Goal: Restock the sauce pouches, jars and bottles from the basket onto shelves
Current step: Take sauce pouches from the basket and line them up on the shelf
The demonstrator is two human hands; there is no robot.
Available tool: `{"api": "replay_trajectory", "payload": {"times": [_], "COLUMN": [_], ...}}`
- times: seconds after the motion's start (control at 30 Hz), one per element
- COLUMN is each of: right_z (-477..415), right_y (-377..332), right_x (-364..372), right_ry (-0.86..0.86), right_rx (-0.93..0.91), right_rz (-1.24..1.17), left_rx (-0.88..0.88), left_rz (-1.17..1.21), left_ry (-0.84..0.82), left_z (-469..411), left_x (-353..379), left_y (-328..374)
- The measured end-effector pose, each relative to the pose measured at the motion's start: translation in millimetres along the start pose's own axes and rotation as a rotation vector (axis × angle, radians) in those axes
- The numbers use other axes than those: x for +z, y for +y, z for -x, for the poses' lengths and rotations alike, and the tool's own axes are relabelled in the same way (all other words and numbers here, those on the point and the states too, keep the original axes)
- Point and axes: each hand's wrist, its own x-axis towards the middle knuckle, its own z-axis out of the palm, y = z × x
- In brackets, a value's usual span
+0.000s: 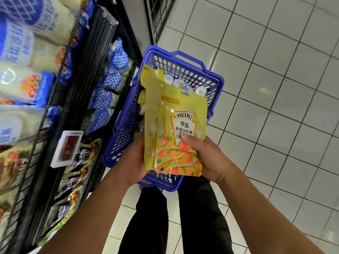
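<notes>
Nearest the camera, black trousers (pixel 200 217) and two bare forearms lead up to the hands, which meet over the near end of the blue basket (pixel 124 129).

The Heinz salad-dressing pouches (pixel 181 123), at least two yellow ones stacked and fanned, are held upright and label-forward above the basket. They are clear of the load and not yet on any shelf. Judged: the stack is squared up and faced for reading before shelving.

Left hand (pixel 134 162): cups the stack's lower left edge. Its fingers curl behind the pouches and are hidden there, so it grasps rather than rests.

Right hand (pixel 211 160): its thumb (pixel 186 139) presses on the front pouch's face and its fingers wrap underneath, pinching the lower right corner firmly.

Inside the basket, beyond the pouches, white-capped containers (pixel 178 82) stand together. Whether they are jars or bottles cannot be told.

To the left, wire shelving (pixel 88 57) carries blue-and-white pouches (pixel 102 99) higher up and dark dressing pouches (pixel 86 153) lower down, with a price tag (pixel 67 147) clipped to the edge. The basket stands on the tiled floor (pixel 275 88) just beside this shelving, judged for short reach.
</notes>
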Motion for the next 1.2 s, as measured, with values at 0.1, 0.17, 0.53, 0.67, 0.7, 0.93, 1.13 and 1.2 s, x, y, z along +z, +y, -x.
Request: {"api": "replay_trajectory", "payload": {"times": [0.1, 0.17, 0.53, 0.67, 0.7, 0.93, 1.13, 1.2], "right_z": [12.1, 16.3, 25.6, 18.2, 15.5, 10.7, 37.3, 52.7], "right_y": [0.0, 0.5, 0.8, 5.2, 5.9, 2.9, -9.5, -14.4], "right_x": [4.8, 10.1, 15.7, 23.9, 26.5, 33.2, 36.5, 38.8], "right_ry": [-0.032, -0.053, -0.026, -0.036, -0.013, 0.113, 0.146, 0.142], "right_rx": [-0.017, -0.032, -0.115, -0.07, -0.061, -0.076, -0.024, -0.026], "right_rz": [-0.039, -0.054, -0.062, 0.022, 0.049, 0.157, 0.148, 0.154], "left_rx": [-0.045, -0.082, 0.18, 0.275, 0.283, 0.282, 0.279, 0.284], "left_rz": [0.053, 0.12, -0.057, -0.229, -0.307, -0.405, -0.379, -0.343], "left_ry": [-0.083, -0.059, 0.046, 0.299, 0.348, 0.305, 0.141, 0.133], "left_z": [12.4, 15.3, 29.3, 28.3, 27.6, 33.4, 60.2, 71.9], "left_x": [9.3, 10.3, -15.4, -23.9, -25.1, -36.8, -17.1, -9.4], "left_y": [7.8, 9.1, 17.3, 15.0, 14.3, 10.9, 11.3, 14.3]}}
